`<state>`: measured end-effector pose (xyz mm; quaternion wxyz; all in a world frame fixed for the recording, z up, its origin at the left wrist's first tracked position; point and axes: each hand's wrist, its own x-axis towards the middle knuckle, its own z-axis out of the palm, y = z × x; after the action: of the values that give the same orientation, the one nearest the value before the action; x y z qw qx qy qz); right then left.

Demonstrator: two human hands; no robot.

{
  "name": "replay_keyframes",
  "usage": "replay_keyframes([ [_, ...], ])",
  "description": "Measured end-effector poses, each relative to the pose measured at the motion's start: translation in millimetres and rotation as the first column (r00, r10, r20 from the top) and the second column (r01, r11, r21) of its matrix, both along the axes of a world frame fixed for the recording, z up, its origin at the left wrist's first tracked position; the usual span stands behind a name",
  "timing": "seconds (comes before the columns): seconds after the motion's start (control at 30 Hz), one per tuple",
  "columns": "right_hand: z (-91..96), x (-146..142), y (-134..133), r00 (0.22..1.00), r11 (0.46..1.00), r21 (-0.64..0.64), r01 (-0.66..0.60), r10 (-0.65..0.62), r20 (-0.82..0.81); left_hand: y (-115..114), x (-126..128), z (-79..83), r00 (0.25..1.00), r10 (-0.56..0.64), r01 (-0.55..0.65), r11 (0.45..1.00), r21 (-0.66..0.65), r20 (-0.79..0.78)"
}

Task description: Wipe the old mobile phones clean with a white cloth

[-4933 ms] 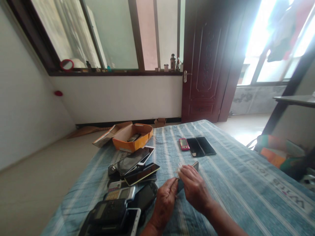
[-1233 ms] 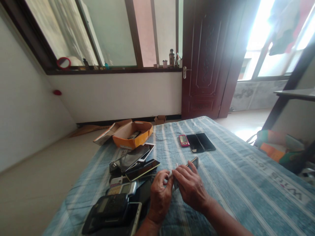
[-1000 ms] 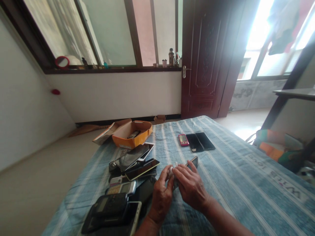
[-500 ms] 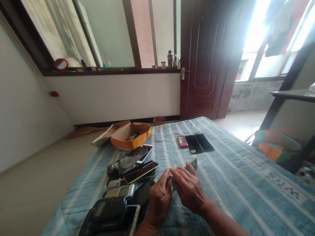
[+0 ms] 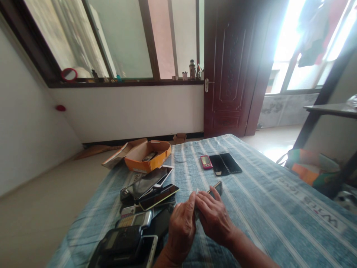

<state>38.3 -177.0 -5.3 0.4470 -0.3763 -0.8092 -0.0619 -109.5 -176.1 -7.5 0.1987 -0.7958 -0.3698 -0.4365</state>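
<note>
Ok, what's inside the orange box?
One dark phone lies in the orange box. Its near wall hides the rest of the floor.

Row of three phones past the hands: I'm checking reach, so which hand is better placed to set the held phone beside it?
Probably the right hand: it grips the phone, nearer the row.

A pile of phones (image 5: 145, 208) lies left of the fingers (image 5: 192, 203) on the bed (image 5: 279, 216); three phones (image 5: 220, 163) lie beyond them; a box (image 5: 147, 156) sits far left.
</note>
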Motion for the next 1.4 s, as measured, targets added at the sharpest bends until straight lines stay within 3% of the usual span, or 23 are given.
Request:
replay_keyframes([
  [0.3, -0.6, 0, 0, 1.0, 1.0, -0.007, 0.005, -0.005, -0.005, -2, 1, -1.6, 1.0, 0.01, -0.01, 1.0, -0.006, 0.02],
  [0.63, -1.6, 0, 0, 1.0, 1.0, -0.019, -0.004, 0.004, -0.02, 0, -1, -5.5, 0.994, -0.074, 0.075, 0.997, -0.01, 0.078],
  [0.87, -2.9, 1, 0, 1.0, 1.0, -0.013, 0.003, -0.003, 0.004, 2, 1, -16.0, 0.99, 0.047, -0.042, 0.998, -0.039, 0.132],
  [1.03, 3.4, 2, -1, 0.998, 0.999, -0.037, 0.009, -0.006, 0.07, 4, 1, -23.1, 0.964, 0.082, -0.042, 0.986, -0.161, 0.254],
  [1.13, 4.7, 2, -1, 0.997, 0.999, -0.045, 0.005, -0.002, 0.075, 3, 3, -25.4, 0.94, 0.092, 0.011, 0.954, -0.3, 0.327],
  [1.23, 3.7, 4, 0, 0.997, 0.999, -0.047, 0.0, 0.004, 0.075, 1, 4, -26.3, 0.908, 0.125, 0.079, 0.886, -0.457, 0.4],
  [1.4, 0.7, 9, 3, 0.997, 1.0, -0.024, 0.013, -0.011, 0.077, 0, 7, -24.9, 0.862, 0.107, 0.228, 0.79, -0.569, 0.495],
])
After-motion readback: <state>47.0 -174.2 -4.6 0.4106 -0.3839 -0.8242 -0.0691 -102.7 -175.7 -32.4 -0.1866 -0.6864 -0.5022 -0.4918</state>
